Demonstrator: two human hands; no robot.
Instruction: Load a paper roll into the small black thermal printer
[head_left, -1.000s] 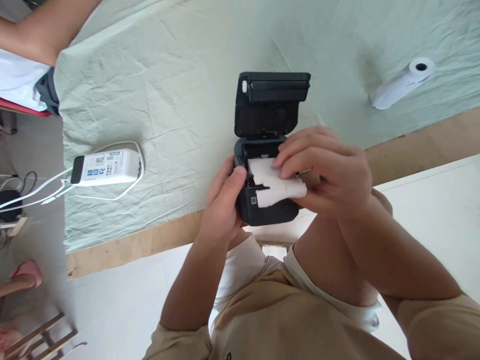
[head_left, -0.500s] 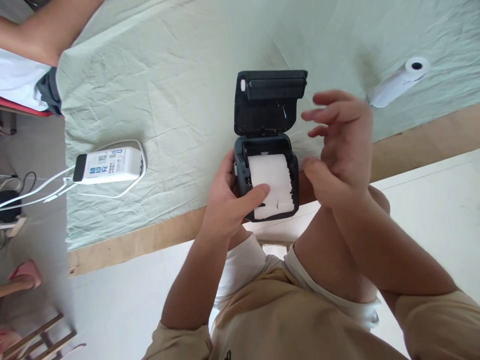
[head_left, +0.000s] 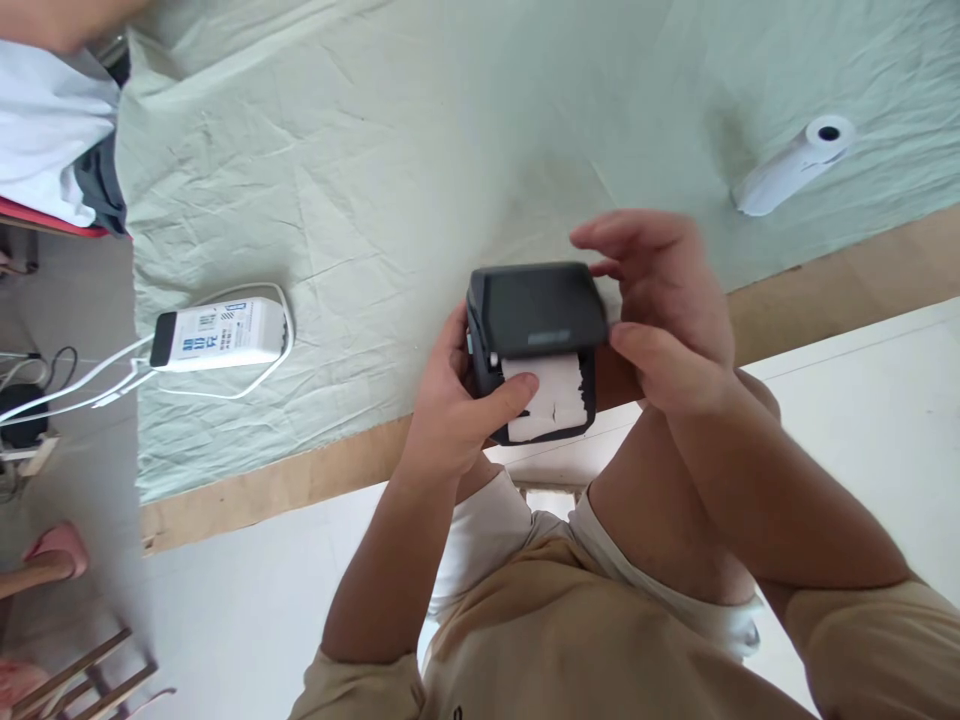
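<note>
A black portable thermal printer point(head_left: 487, 380) is held over the table's near edge by my left hand point(head_left: 457, 405). That hand's fingers wrap its left side, and the thumb presses on the white paper point(head_left: 556, 405) inside. Tilted partly down over the paper compartment is the printer's lid point(head_left: 540, 305), slightly blurred. Its front edge is still apart from the body, so the paper's lower part shows below it. My right hand point(head_left: 667, 310) is at the lid's right side with fingers apart. Its thumb tip is by the lid's front right corner.
A white paper roll point(head_left: 795, 165) lies at the right on the green tablecloth point(head_left: 360, 190). At the left sits a white power bank-like box point(head_left: 225, 333) with white cables. Another person's arm point(head_left: 60, 20) shows at the upper left. A wooden stool point(head_left: 90, 685) stands lower left.
The printer's lid has swung from upright down over the paper compartment. My right hand has moved left toward the lid. The other person's arm has shifted up and out of view somewhat.
</note>
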